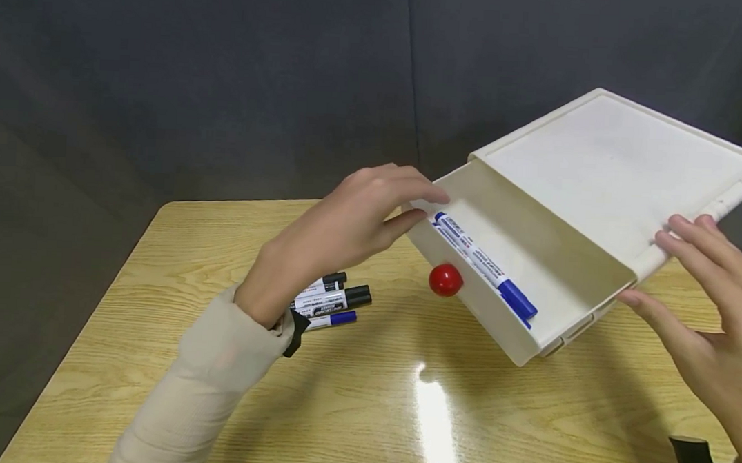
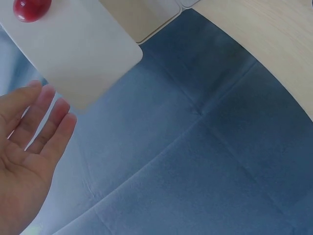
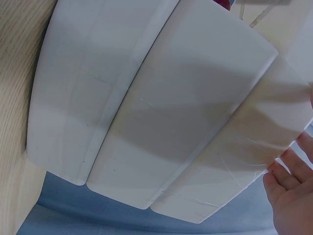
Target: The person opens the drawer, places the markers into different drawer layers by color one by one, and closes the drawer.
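Head view: both hands, left hand and right hand, fingers straight, steady the tilted white drawer box; a blue marker lies against the open drawer's low front wall, spare markers left on the surface

From my remote seat I see a light wooden table with a rounded far-left corner, its varnished top catching a bright glare of overhead light near the front. Behind it stand dark grey-blue fabric panels, joined by a vertical seam. Below the table edge, the wrist views show blue-grey padded fabric with seams.
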The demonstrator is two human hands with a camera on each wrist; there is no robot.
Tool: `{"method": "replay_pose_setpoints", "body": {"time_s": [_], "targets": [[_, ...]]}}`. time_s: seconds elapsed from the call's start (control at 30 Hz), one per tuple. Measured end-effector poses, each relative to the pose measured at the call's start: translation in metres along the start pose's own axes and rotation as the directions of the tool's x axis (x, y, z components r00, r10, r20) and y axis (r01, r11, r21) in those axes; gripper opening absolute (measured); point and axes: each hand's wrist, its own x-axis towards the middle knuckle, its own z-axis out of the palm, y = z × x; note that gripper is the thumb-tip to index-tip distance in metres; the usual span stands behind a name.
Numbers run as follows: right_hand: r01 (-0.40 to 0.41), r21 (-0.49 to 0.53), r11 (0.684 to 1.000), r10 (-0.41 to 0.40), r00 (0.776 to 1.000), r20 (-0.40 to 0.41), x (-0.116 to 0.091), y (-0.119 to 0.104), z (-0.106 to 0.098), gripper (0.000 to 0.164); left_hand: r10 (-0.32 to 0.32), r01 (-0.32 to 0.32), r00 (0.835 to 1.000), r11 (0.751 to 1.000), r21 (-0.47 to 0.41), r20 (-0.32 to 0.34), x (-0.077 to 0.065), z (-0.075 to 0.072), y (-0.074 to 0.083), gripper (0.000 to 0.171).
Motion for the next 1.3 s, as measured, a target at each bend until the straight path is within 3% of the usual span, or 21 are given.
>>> {"method": "replay_pose_setpoints", "body": {"time_s": [0.43,1.0,1.3], "targets": [[-0.007,-0.028,1.000,0.007,1.000,0.017,-0.001,0.002,-0.001,0.081,0.001,-0.007,0.997,0.998,-0.064,-0.080,-0.020,0.000,-0.006,0.034],[0.000,-0.031,1.000,0.000,1.000,0.014,0.000,0.004,-0.001,0.081,-0.040,0.035,0.997,0.997,-0.072,-0.072,-0.041,0.004,-0.016,0.037],[-0.002,-0.041,0.999,0.003,1.000,0.026,-0.001,0.005,-0.002,0.081,-0.082,0.080,0.994,0.996,-0.034,-0.066,-0.055,0.008,-0.023,0.037]]}}
